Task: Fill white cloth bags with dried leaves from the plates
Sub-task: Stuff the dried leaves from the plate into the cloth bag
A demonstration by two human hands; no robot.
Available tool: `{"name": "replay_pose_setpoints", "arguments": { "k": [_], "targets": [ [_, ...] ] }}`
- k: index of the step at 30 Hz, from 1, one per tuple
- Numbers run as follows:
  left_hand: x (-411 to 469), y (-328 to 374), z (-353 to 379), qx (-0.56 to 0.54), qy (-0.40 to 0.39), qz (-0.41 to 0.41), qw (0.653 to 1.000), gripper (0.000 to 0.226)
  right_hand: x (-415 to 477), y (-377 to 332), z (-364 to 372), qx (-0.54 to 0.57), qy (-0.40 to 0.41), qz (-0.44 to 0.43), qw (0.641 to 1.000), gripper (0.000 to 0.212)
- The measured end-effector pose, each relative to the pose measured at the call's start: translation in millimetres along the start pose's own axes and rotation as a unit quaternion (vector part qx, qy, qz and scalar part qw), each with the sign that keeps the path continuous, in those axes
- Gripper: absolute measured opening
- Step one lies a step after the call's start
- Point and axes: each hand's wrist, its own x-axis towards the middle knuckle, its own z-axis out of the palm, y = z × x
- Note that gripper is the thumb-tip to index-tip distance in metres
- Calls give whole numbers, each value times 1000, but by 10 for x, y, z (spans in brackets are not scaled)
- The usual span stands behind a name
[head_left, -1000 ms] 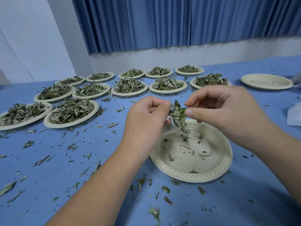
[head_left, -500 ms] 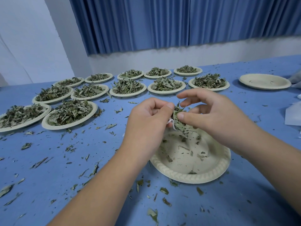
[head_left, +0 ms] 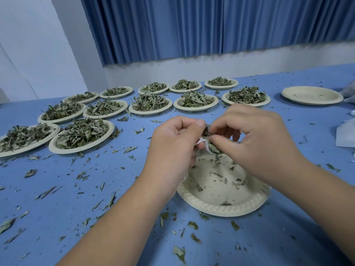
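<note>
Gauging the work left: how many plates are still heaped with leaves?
12 heaped plates: five in the back row, five in the middle row, two closer at left. The front plate and the far-right plate hold only scraps. Others may lie out of frame.

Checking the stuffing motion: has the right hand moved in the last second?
Yes. Against the near plate, the right hand shifted left, covering more of its right rim, and pinches dried leaves at the white cloth bag held by the left hand.
</note>
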Motion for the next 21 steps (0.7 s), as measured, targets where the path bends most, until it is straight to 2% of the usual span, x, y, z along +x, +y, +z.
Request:
{"name": "replay_pose_setpoints", "arguments": {
  "k": [4,7,9,11,13,17,21],
  "targets": [
    [28,-15,-30,-8,9,-5,1000,14,11,-5,-84,37,-75,21,996,11],
    [43,-18,-53,-26,10,-9,1000,15,14,27,-148,57,-125,34,990,33],
    [49,-19,-64,-37,8,-9,999,15,9,52,-160,31,-164,26,986,53],
    [53,-22,-76,-40,7,-9,999,15,-3,56,-136,-6,-189,15,982,63],
    [62,-27,-85,-45,9,-9,999,14,-13,46,-95,-21,-181,3,983,62],
    [71,-34,-95,-50,10,-8,999,15,-25,30,-44,11,-132,-15,991,43],
    [74,-34,-104,-52,8,-9,999,14,-9,29,-58,72,-118,20,990,37]
  ]
}}
